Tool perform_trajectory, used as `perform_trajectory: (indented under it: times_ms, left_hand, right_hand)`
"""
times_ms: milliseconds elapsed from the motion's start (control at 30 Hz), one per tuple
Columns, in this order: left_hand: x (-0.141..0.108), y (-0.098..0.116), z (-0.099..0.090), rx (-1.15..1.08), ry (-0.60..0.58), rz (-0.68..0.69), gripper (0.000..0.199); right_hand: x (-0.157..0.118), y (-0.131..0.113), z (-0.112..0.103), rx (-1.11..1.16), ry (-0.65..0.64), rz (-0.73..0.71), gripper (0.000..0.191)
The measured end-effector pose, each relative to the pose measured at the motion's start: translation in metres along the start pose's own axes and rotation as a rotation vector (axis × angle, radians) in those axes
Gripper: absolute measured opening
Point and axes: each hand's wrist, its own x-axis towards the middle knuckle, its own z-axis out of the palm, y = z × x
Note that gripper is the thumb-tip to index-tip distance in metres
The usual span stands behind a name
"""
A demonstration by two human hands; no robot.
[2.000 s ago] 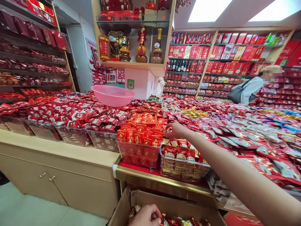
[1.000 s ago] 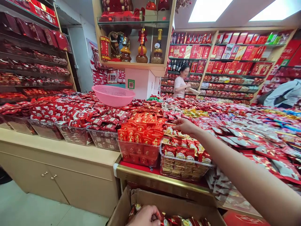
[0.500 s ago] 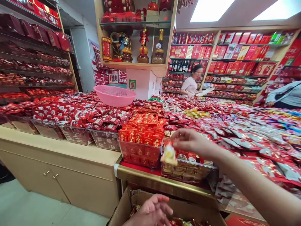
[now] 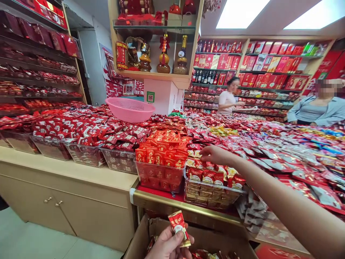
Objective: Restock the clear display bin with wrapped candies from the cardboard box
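Between the thumb and fingers of my left hand (image 4: 171, 242) is a red and gold candy packet (image 4: 179, 229) marked "DURIAN", tilted above an open cardboard box (image 4: 210, 235). More packets lie inside that box. My right hand (image 4: 217, 155) reaches over a clear plastic bin (image 4: 212, 192) stacked with the same durian candies (image 4: 208, 176). Its fingers are bent and drawn together at the back rows; whether they grip a packet there is hidden. Left of it stands another clear bin (image 4: 159, 180) of bright red packets with gold lettering.
Further bins (image 4: 84, 154) of red packets line the wooden counter (image 4: 81, 183). A pink basket (image 4: 130, 109) rests on the heaps behind. Loose packets spread across the right side. Two people (image 4: 225, 100) stand at the far side, near stocked shelves.
My left hand was empty with fingers apart; now it holds a durian candy packet. The packet in my right hand no longer shows, and that hand has moved back over the bin.
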Motion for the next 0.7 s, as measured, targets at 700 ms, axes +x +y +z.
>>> perform_trajectory:
  times_ms: [700]
  left_hand:
    - [0.006, -0.004, -0.004, 0.287, 0.009, 0.075, 0.043]
  right_hand:
    - [0.017, 0.003, 0.011, -0.187, 0.131, 0.003, 0.015]
